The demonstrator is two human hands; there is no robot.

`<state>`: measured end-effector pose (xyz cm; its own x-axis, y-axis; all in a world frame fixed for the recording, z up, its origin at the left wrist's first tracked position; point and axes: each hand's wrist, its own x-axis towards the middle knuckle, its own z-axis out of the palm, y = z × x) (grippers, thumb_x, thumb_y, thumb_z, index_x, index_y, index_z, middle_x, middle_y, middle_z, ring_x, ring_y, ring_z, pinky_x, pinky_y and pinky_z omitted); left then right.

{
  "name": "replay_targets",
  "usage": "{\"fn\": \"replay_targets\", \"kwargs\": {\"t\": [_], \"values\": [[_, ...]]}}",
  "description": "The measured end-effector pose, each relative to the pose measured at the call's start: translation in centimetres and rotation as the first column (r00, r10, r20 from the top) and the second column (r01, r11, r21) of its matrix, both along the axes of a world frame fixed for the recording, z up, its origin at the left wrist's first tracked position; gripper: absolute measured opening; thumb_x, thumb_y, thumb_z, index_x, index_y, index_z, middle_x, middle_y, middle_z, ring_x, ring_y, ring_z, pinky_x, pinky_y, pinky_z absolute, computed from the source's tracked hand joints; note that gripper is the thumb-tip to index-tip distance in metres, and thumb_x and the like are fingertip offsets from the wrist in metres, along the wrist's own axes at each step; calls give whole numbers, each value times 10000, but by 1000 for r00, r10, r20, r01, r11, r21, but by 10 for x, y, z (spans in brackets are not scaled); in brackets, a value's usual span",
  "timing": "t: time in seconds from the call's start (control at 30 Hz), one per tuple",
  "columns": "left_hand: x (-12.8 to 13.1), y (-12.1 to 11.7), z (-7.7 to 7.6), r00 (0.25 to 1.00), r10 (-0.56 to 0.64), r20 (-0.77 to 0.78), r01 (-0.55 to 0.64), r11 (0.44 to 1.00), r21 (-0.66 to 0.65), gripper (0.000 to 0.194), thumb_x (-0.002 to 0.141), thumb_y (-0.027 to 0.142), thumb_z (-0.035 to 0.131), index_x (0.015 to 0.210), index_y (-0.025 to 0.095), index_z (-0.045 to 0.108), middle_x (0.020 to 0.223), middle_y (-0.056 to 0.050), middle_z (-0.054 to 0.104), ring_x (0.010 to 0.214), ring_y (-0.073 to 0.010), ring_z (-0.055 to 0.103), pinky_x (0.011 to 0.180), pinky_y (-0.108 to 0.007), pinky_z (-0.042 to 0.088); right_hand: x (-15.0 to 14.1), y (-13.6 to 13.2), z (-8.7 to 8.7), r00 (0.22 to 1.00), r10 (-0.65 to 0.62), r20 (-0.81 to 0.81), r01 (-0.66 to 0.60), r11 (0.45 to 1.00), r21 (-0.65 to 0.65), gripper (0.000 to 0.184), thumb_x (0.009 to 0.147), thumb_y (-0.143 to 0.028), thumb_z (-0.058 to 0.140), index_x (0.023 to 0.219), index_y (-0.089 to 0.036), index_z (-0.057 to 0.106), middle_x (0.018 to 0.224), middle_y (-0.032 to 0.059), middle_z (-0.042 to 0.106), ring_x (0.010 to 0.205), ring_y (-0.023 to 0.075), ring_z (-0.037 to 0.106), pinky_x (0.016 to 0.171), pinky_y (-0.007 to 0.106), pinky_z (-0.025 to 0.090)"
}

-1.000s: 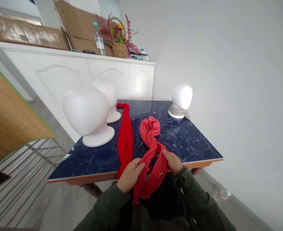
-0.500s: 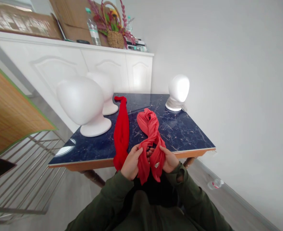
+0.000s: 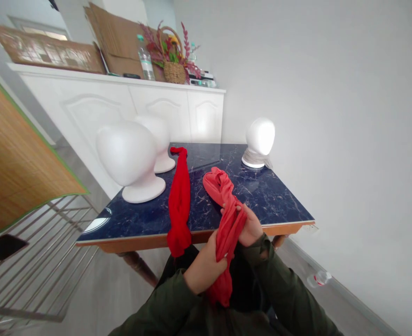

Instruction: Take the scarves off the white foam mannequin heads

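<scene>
Low in the middle of the frame, left hand (image 3: 206, 266) clenched around the lower stretch of a coral-red scarf (image 3: 226, 219), with the tail of the cloth hanging below the fist toward the dark green sleeves (image 3: 164, 303). Just above and to the right, right hand (image 3: 249, 226) closed around the same scarf at the table's near edge, fingers wrapped over the bunched fabric. Far end of the scarf lying crumpled on the dark blue marble-pattern table (image 3: 279, 200), near its centre. To the left of it, a deeper red scarf (image 3: 179, 200) stretched lengthways along the tabletop, near end drooping over the front edge, far end close to the smaller of two white foam mannequin heads. Large foam mannequin head (image 3: 129, 161) at centre left on the table, a second foam head (image 3: 158, 142) partly hidden behind it. Third foam head (image 3: 260, 140) at the table's far right corner, with pale cloth wound about its base. Along the upper left of the frame, a white sideboard (image 3: 122, 102) bearing flattened cardboard (image 3: 115, 42), a clear water bottle (image 3: 144, 58) and a wicker basket of flowers (image 3: 173, 58). At far left, a bamboo mat (image 3: 13, 168) above a metal rack (image 3: 34, 270). At lower right, a plastic bottle on the floor (image 3: 317, 278) by the wall.
</scene>
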<state>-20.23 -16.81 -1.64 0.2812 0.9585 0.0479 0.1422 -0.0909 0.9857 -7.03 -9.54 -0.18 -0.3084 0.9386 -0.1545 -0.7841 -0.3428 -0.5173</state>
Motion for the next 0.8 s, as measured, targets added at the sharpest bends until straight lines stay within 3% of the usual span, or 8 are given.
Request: {"fn": "replay_targets", "kwargs": {"t": [0.07, 0.13, 0.27, 0.4, 0.47, 0.6, 0.7, 0.8], "values": [[-3, -9, 0, 991, -130, 20, 131, 973, -189, 391, 640, 103, 455, 1029, 134, 485, 672, -25, 612, 582, -144, 576, 595, -273, 452, 7, 16, 15, 1000, -16, 2, 16, 999, 41, 243, 795, -387, 463, 663, -192, 524, 901, 43, 651, 779, 156, 616, 760, 333, 488], [-9, -16, -2, 972, -216, 87, 233, 921, -312, 239, 625, 127, 431, 848, 137, 517, 474, 42, 493, 416, -89, 446, 464, -211, 362, 12, 33, 30, 999, -25, 21, 23, 995, 93, 220, 804, -392, 453, 756, -201, 548, 901, 39, 642, 702, 126, 604, 703, 294, 494], [-35, -25, -5, 925, -276, 261, 355, 872, -336, 118, 599, 226, 449, 662, 152, 514, 399, 64, 375, 365, -60, 308, 400, -193, 231, 23, 74, 51, 987, -134, 94, 116, 978, 171, 402, 812, -531, 375, 962, -206, 556, 842, 51, 635, 648, 143, 598, 649, 317, 497], [-72, -38, -6, 864, -369, 343, 488, 782, -388, 153, 581, 302, 527, 583, 150, 512, 424, 41, 374, 389, -66, 311, 398, -204, 200, 51, 120, 57, 930, -349, 117, 321, 924, 207, 577, 834, -597, 232, 970, -149, 571, 684, 67, 612, 647, 169, 605, 662, 350, 484], [-89, -42, -13, 861, -354, 365, 491, 765, -416, 213, 593, 350, 574, 604, 143, 524, 464, 33, 388, 399, -57, 292, 394, -203, 172, 72, 140, 60, 889, -439, 131, 406, 887, 221, 581, 844, -583, 203, 889, -141, 578, 667, 65, 603, 631, 156, 596, 640, 332, 489], [-108, -38, -36, 863, -271, 426, 448, 800, -399, 369, 604, 474, 642, 598, 146, 473, 477, 41, 381, 403, -39, 273, 393, -194, 161, 107, 167, 74, 817, -539, 206, 487, 836, 253, 462, 866, -494, 248, 752, -157, 543, 657, 43, 576, 540, 109, 546, 570, 297, 489], [-113, -30, -48, 854, -179, 489, 406, 818, -409, 398, 615, 472, 669, 597, 158, 424, 442, 71, 341, 393, -52, 378, 440, -194, 290, 122, 177, 96, 753, -599, 274, 507, 792, 340, 388, 874, -443, 300, 739, -160, 530, 667, 27, 557, 490, 76, 509, 530, 254, 467], [-118, -20, -48, 850, -28, 526, 315, 827, -465, 335, 712, 452, 605, 676, 161, 442, 451, 99, 306, 338, -37, 372, 444, -197, 342, 136, 188, 124, 631, -706, 322, 571, 703, 424, 451, 882, -477, 265, 757, -143, 540, 636, 24, 540, 492, 80, 504, 500, 236, 447]]}}
